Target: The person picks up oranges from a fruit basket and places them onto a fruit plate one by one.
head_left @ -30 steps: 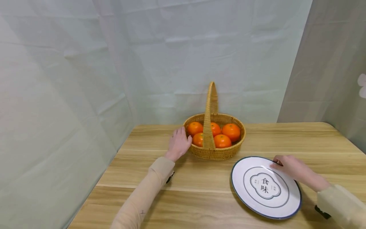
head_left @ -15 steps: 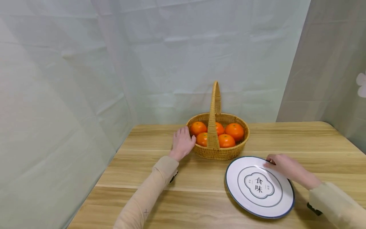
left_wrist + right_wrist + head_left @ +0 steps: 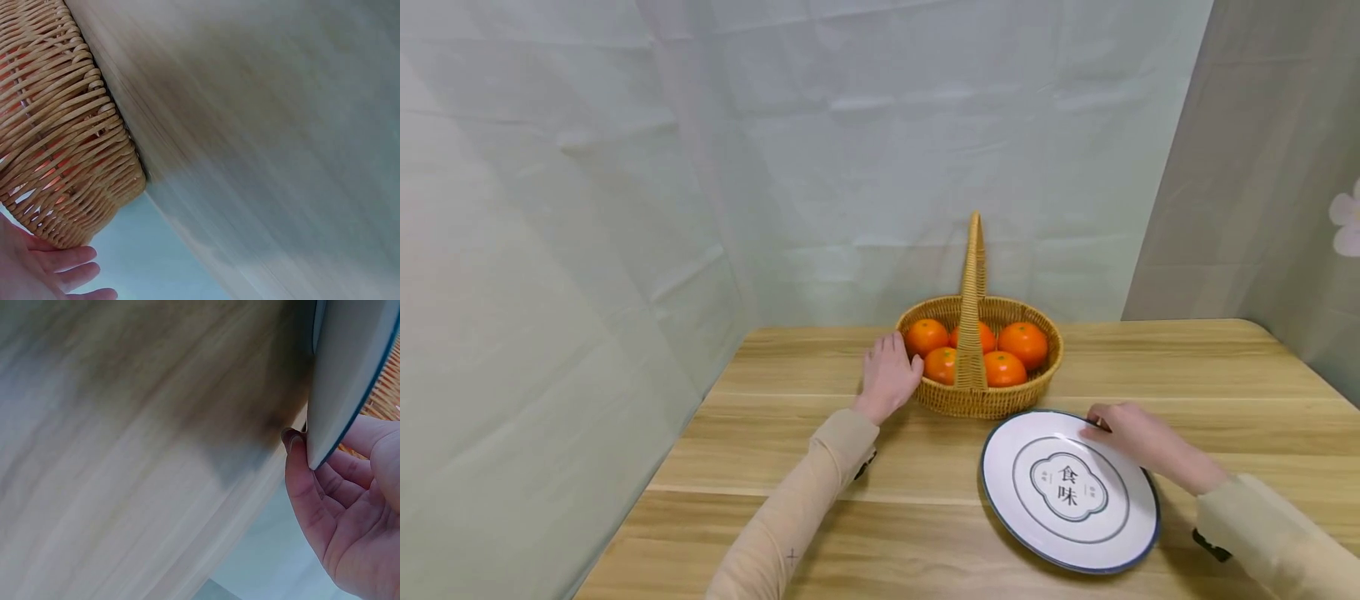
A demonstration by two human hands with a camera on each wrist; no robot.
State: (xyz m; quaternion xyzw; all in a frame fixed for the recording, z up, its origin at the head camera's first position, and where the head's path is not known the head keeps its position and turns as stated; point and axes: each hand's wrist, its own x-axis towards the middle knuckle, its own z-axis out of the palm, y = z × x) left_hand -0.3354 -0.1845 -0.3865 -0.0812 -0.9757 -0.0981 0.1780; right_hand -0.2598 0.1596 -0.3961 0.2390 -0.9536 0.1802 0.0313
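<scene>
A wicker basket (image 3: 970, 404) with a tall arched handle holds several orange fruits (image 3: 1004, 369), which look like mandarins. My left hand (image 3: 890, 377) rests against the basket's left end, fingers extended along it and thumb at the rim. In the left wrist view those fingers (image 3: 72, 257) lie fairly straight beside the wicker wall. Right of centre is a white plate (image 3: 1030, 533) with a blue rim and printed characters. My right hand (image 3: 1138, 442) pinches its far right edge between thumb and fingers. In the right wrist view one finger (image 3: 303, 487) reaches under the plate.
A wooden table (image 3: 760, 467) carries everything. Behind it hangs a pale cloth (image 3: 850, 150), with a greyer cloth (image 3: 1247, 167) at the right. The plate's far edge lies close in front of the basket.
The basket with its fruits has shifted right along with my left hand. My right hand has brought the plate left, nearer the basket.
</scene>
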